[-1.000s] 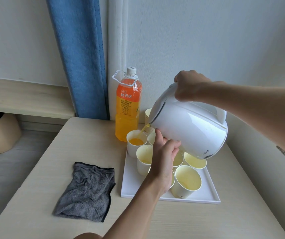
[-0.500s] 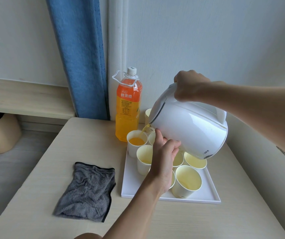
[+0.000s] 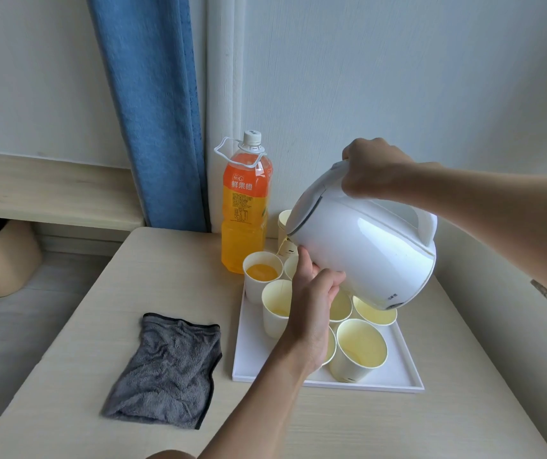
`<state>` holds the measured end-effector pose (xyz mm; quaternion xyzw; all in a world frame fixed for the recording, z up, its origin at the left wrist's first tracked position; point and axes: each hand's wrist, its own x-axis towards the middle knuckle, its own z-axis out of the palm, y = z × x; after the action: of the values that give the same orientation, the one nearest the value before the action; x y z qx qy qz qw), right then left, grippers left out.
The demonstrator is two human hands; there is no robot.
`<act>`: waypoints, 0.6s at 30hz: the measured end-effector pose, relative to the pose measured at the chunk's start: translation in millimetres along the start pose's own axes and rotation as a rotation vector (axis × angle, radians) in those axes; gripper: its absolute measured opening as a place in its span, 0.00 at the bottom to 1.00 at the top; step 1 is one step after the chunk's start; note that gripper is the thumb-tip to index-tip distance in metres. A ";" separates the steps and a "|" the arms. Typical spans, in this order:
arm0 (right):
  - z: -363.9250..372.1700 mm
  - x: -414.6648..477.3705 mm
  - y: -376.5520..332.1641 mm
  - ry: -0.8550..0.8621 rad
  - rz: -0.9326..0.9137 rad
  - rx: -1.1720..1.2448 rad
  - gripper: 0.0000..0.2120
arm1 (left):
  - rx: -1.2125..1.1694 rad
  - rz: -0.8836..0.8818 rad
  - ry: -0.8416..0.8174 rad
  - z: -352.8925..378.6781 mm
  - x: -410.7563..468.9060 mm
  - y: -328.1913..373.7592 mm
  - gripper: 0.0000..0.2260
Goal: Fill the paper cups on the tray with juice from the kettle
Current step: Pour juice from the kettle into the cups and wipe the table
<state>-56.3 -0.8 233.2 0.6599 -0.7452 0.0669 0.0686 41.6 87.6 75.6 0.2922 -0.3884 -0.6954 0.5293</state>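
- Head view: the kettle hangs over the back of the tray, tipped steeply with its spout low and to the left. The right hand is wrapped round the top of the handle by the lid, fingers curled tight. That grip looks chosen to control the tilt.
- A thin thread of juice falls from the spout toward the back cup, of which only part of the rim shows.
- The left hand reaches over the nearer cups. Its fingers curl round that back cup and the thumb is raised close under the spout, probably to steady a light cup under the stream.
- The filled cup at the tray's back-left corner holds orange juice. The nearer paper cups look empty or nearly so, so the task seems at an early stage.
- A capped juice bottle stands just behind the tray. A grey cloth lies on the table to its left, likely kept handy for spills.
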 end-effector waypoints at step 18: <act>1.0 -0.5 -9.2 -0.009 -0.024 -0.013 0.07 | -0.003 0.010 0.003 -0.4 -3.5 2.0 0.29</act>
<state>-47.0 -1.6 232.2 0.6686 -0.7380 0.0584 0.0704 43.8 90.6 77.1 0.2902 -0.3882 -0.6929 0.5339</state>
